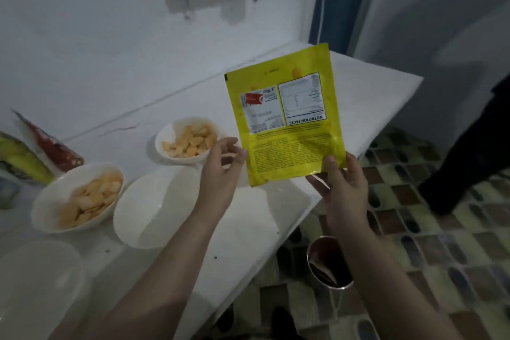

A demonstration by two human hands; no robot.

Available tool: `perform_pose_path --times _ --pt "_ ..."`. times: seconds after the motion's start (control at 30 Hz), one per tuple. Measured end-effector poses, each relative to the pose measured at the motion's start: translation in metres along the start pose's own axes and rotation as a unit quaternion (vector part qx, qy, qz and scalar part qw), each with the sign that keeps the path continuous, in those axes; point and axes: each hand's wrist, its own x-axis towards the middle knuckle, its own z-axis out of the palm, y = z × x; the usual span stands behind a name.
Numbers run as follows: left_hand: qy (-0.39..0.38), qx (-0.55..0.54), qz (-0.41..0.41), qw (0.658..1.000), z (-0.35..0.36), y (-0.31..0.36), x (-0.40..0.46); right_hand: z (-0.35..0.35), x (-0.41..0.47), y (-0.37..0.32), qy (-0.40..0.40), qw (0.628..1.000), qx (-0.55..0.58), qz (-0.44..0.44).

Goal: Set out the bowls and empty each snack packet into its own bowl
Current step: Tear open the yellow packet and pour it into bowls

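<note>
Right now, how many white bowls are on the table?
3: a far bowl with snacks, a left bowl with snacks, and an empty bowl beside it, partly behind the left forearm. None looks hidden.

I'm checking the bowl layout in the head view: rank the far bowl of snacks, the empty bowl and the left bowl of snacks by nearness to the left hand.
Measured from the left hand:
1. Far bowl of snacks, just behind and left of the fingers.
2. Empty bowl, below and left, beside the forearm.
3. Left bowl of snacks, farthest out, near the table's left side.
</note>
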Motion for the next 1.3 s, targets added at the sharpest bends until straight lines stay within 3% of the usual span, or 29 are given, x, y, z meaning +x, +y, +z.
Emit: perform_pose_path --times 0.23,0.4,0.57,0.77,0.93,1.03,1.3 --pt "-0.143 0.011 0.032 0.989 0.072 0.004 -0.045 -0.097 -0.042 -0.005 0.134 0.989 -0.064 -0.014" --pt "-0.230 -0.006 -0.011 0.973 0.116 -0.019 -0.082 -0.155 -0.060 0.005 0.200 0.972 -0.121 0.005" --pt "-0.298 0.030 -0.068 0.952 0.155 -0.084 -0.128 -0.217 -0.078 0.041 0.269 0.953 -0.131 0.053" --pt "-0.295 0.079 -0.155 0.940 0.197 -0.203 -0.163 -0.301 -0.080 0.131 0.314 0.926 -0.123 0.170" --pt "-0.263 0.102 -0.193 0.940 0.230 -0.320 -0.180 -0.355 -0.048 0.251 0.308 0.901 -0.110 0.284" --pt "-0.239 0.110 -0.211 0.941 0.242 -0.383 -0.181 -0.384 -0.028 0.336 0.348 0.871 -0.046 0.344" --pt "-0.219 0.145 -0.235 0.936 0.261 -0.485 -0.169 -0.414 0.025 0.434 0.357 0.853 -0.011 0.380"
